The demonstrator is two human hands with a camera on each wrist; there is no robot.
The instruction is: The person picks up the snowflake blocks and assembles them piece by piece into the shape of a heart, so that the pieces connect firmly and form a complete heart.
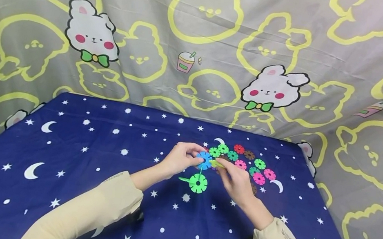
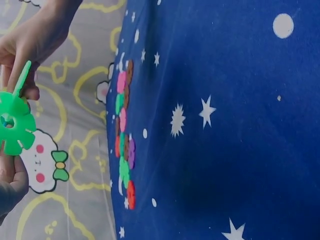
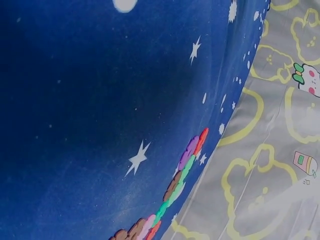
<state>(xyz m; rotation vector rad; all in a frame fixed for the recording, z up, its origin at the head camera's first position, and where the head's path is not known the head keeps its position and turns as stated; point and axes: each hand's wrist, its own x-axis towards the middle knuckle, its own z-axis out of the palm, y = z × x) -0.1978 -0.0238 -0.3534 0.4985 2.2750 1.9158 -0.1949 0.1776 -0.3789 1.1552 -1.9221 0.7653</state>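
Slotted-disc chain point(image 1: 200, 173), long axis upright: green disc point(image 1: 203, 184) below blue disc point(image 1: 205, 154); left hand point(image 1: 180, 160) pinching blue disc's left, right hand point(image 1: 239, 180) pinching yellow disc point(image 1: 214, 163).

Counted, loose: at least three pink round slotted plastic discs point(image 1: 256, 178), three bright-green discs point(image 1: 224, 148), two teal discs point(image 1: 234, 155), three brown discs point(image 1: 247, 154), two red discs point(image 1: 237, 148), one purple disc point(image 2: 131, 154). Held up by two bare hands point(image 1: 179, 159): one blue disc point(image 1: 205, 156), one yellow disc point(image 1: 215, 164), at least two joined green discs point(image 1: 203, 185).

Both arms point(image 1: 90, 199) angle inward, left grip point(image 1: 182, 159) and right grip point(image 1: 239, 181) pinching near each other.
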